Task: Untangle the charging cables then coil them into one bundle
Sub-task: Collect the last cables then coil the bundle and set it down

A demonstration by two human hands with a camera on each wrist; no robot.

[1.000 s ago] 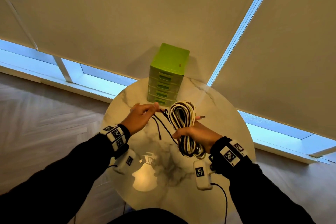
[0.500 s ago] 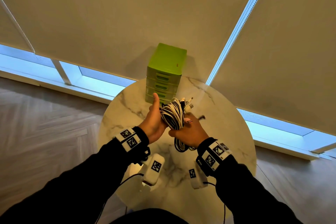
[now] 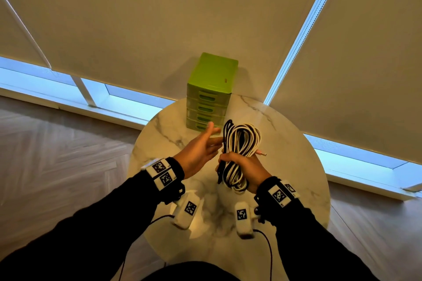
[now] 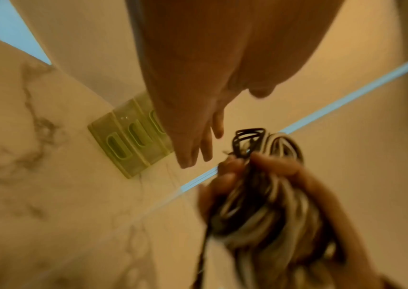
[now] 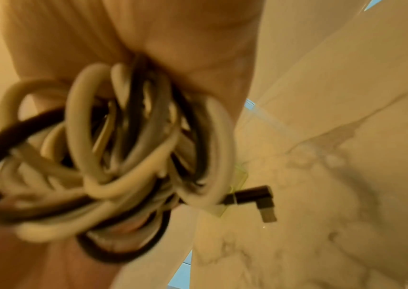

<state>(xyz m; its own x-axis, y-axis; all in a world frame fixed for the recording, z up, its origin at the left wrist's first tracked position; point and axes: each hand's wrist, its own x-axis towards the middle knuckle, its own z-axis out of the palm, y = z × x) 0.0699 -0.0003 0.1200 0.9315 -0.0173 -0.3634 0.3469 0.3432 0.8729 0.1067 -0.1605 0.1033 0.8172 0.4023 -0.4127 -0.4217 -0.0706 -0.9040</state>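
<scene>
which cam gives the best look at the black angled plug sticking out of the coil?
Right wrist: the black angled plug is close, sharp and unobstructed, jutting from the cable bundle that the right hand grips. Head view shows only a tiny connector tip beside the coil. Left wrist view is blurred; no plug visible.

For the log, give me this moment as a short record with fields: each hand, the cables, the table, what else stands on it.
left hand: open, fingers straight, beside the coil, holding nothing
right hand: grips the cable bundle around its middle
cable bundle: black and white cables coiled together in loops, held above the table
loose end: black angled plug sticks out of the coil
table: round, marble top
on table: green drawer unit at the far edge, drawers shut
</scene>
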